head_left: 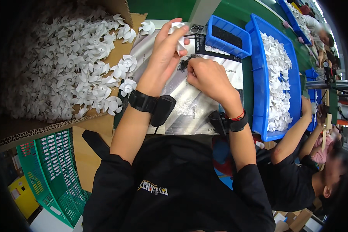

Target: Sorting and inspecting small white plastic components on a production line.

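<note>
My left hand [163, 50] is raised over the far part of the work surface, its fingers closed round a small white plastic fan wheel [180, 43]. Close by on the right, my right hand [212, 76] is bent downward with its fingers curled together. Its fingertips are at a little heap of tiny black parts [184, 63]; whether they pinch one is hidden. Both hands work above a shiny printed sheet of card [178, 102]. Several loose fan wheels [128, 87] lie along its left edge.
A cardboard box [65, 129] full of white fan wheels stands at the left. Ahead is a small blue bin [225, 49] of black parts; right of it, a large blue bin [261, 104] holds more fan wheels. Another person [294, 174] sits at the right. A green crate [60, 178] is at lower left.
</note>
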`<state>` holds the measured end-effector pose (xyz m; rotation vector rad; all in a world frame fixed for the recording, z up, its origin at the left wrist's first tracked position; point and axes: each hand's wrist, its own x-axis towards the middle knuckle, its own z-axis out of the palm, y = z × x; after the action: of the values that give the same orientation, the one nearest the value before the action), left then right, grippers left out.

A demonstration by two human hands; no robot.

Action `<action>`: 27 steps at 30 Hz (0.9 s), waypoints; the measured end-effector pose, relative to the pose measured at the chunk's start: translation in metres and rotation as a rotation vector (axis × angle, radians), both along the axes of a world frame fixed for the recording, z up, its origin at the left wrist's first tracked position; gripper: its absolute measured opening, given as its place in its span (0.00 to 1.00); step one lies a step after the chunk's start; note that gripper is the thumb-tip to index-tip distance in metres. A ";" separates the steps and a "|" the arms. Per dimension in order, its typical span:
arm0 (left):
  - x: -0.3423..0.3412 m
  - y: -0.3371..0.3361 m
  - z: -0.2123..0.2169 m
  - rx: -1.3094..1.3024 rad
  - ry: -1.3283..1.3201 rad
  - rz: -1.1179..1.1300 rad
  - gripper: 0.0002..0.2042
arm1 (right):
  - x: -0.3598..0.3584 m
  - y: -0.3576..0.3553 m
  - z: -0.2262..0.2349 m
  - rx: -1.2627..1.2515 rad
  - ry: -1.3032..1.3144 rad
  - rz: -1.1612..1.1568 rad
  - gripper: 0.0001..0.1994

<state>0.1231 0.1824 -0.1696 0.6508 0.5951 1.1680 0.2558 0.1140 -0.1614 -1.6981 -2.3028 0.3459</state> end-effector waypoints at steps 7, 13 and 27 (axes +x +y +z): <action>0.009 -0.011 0.003 0.279 0.423 0.058 0.19 | 0.003 -0.001 -0.001 -0.034 -0.008 -0.029 0.05; 0.012 -0.014 -0.003 0.391 0.585 0.006 0.16 | 0.037 0.001 -0.010 0.002 0.601 -0.179 0.05; 0.020 -0.029 0.001 0.761 1.019 0.001 0.20 | 0.027 0.003 -0.018 0.214 0.944 -0.225 0.04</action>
<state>0.1435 0.1533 -0.1686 1.9487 0.9861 0.9895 0.2827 0.1169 -0.1793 -1.2612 -1.3925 0.6493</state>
